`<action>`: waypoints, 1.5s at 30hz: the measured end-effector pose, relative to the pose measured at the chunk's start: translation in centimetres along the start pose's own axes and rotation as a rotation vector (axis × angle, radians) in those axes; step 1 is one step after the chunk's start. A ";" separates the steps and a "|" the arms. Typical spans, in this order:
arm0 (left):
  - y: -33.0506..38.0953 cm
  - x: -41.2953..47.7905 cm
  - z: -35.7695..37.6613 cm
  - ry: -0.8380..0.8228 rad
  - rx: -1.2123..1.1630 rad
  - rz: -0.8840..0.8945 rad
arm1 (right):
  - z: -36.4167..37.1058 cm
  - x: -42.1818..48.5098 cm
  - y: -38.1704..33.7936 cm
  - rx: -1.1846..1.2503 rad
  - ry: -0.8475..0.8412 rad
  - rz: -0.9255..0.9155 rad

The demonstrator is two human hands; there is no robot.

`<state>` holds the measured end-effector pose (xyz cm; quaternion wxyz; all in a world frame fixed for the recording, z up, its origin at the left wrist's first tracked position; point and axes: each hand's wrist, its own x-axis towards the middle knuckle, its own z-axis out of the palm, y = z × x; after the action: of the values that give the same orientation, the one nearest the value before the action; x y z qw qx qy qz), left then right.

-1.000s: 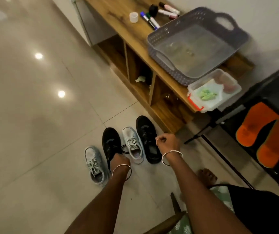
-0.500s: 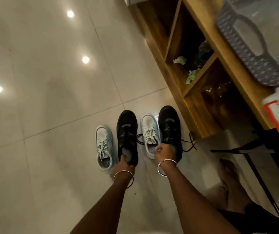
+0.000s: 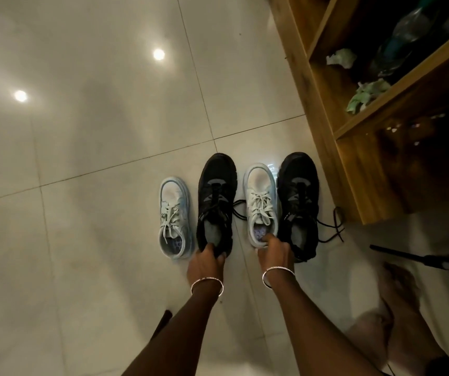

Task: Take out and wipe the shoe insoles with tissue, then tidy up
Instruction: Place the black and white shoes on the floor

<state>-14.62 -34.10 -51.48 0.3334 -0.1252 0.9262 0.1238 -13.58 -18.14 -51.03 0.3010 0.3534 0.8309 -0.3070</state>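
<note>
Black loose laces (image 3: 332,229) are trailing on the glossy pale tiled floor (image 3: 82,240) beside the far-right black sneaker (image 3: 298,196), and I'm worrying they're going to snag once shoes are lifting. (operator)

Where are the hands sitting? (spotter)

Left hand (image 3: 205,263) is curling round the heel of the black mesh sneaker (image 3: 216,191) and gripping it. Right hand (image 3: 273,252) is hooking its fingers over the heel rim of the pale lace-up sneaker (image 3: 261,202) and pinching it. Both forearms are reaching forward and down. (operator)

And the insoles? (spotter)

Grey insole (image 3: 212,232) and purple-patterned insole (image 3: 258,235) are both lying inside those two shoes. I'm judging that working both shoes at once is risking one sliding on the slick tile, or an insole creasing if it's sticking. Crumpled pale tissue (image 3: 340,57) is sitting well apart in the wooden shelf unit (image 3: 313,109), so I'm expecting an awkward reach. (operator)
</note>
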 end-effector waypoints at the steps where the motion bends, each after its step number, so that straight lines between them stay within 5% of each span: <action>1: 0.0 -0.4 -0.2 0.058 -0.016 0.028 | 0.0 0.2 -0.2 0.001 0.019 0.006; 11: 0.3 -2.1 -9.9 0.464 -0.244 0.152 | 0.1 -0.9 -3.8 -0.111 0.082 -0.190; 18: -0.2 -3.9 -19.0 0.701 -0.332 0.107 | 2.6 -2.7 -6.2 -0.330 -0.027 -0.381; 26: 1.2 -4.0 -22.0 0.785 -0.445 -0.014 | 4.5 -3.3 -8.2 -0.406 -0.152 -0.466; 33: 2.8 -4.4 -21.1 0.707 -0.424 -0.012 | 4.3 -2.6 -6.1 -0.254 -0.465 -0.371; 45: 7.8 -6.5 -11.8 0.392 -0.269 0.323 | -5.5 -0.1 -3.2 0.492 0.317 0.137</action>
<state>-19.11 -29.49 -37.31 0.1044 -0.0406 0.9562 0.2705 -17.52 -16.01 -46.60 0.0928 0.5145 0.7423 -0.4191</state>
